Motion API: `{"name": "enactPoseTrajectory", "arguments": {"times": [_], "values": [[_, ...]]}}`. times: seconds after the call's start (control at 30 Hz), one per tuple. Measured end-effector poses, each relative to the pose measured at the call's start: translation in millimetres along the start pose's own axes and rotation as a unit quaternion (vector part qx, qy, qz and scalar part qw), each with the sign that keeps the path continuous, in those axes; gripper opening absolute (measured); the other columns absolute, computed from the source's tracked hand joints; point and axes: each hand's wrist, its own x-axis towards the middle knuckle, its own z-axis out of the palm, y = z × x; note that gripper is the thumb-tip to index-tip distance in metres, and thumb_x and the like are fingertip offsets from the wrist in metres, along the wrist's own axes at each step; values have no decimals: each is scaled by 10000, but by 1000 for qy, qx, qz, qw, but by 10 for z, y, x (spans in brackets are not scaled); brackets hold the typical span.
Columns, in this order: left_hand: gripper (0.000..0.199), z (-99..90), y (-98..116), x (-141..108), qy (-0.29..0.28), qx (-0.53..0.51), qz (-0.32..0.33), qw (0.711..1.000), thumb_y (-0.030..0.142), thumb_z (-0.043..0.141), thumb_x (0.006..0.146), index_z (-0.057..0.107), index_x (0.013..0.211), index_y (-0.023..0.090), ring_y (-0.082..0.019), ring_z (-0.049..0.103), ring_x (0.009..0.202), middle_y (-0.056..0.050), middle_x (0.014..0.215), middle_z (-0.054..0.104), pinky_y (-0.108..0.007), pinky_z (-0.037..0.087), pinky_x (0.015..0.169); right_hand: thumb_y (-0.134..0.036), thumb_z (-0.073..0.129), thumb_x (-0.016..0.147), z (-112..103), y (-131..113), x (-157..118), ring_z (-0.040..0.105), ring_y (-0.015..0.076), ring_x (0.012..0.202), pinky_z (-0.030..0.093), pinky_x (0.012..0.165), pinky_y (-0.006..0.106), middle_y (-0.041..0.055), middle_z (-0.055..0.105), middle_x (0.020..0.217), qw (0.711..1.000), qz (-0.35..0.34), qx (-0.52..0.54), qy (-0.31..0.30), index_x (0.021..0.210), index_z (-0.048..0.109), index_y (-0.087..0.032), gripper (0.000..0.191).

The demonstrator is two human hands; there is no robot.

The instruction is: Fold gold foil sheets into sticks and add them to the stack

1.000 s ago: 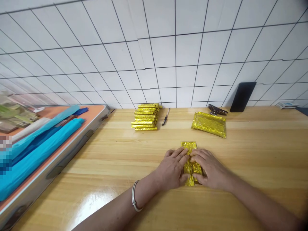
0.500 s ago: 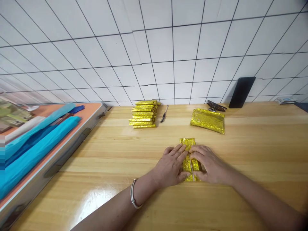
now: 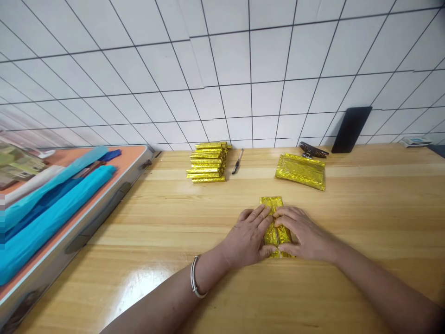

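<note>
A sheet of gold foil paper [image 3: 271,201] lies on the wooden table in front of me, its two long sides folded in to a seam down the middle. My left hand [image 3: 248,234] rests on the left flap with fingers stretched out, covering part of it. Over the right flap, my right hand [image 3: 302,234] touches the foil with bent fingertips and thumb, which are spread apart. Beyond the hands, a flat stack of gold foil sheets [image 3: 301,171] sits to the right. Several rolled gold foil sticks [image 3: 207,162] are piled to the left.
A pen [image 3: 238,161] lies beside the rolled sticks. A dark hair clip [image 3: 313,150] is behind the foil stack, and a black phone-like slab [image 3: 351,130] leans on the tiled wall [image 3: 267,51]. On the left stands an orange-topped surface [image 3: 134,155] with blue cloth-like bundles [image 3: 59,218].
The whole view has tilted slightly, so everything sits a little higher in the picture. Both hands stay on the foil paper in nearly the same pose.
</note>
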Motion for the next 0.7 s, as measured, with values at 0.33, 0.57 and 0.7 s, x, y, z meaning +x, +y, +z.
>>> {"name": "enactPoseTrajectory", "arguments": {"times": [0.33,0.57,0.7], "values": [[643,-13,-2,17,-7,-5,28,1000,552,409,853,293,1369,186,-280,246,1333,-124,1437,311,-474,179,1070,-341,723,638,55,66,-1,407,271,1158,341,975,459,97,484,1215,1000,9,20,13,1040,515,-211,471],[638,-4,-26,10,-9,12,40,999,578,362,863,287,1382,214,-287,233,1337,-107,1466,255,-483,202,1057,-379,731,633,127,130,-32,382,274,1189,343,988,452,113,446,1257,999,19,39,28,1046,486,-201,512],[643,-10,-26,11,-7,17,41,999,578,367,861,278,1389,223,-289,237,1334,-83,1476,237,-476,213,1056,-398,732,636,108,118,-26,378,272,1194,340,996,448,109,442,1259,999,21,42,21,1034,486,-205,506]]}}
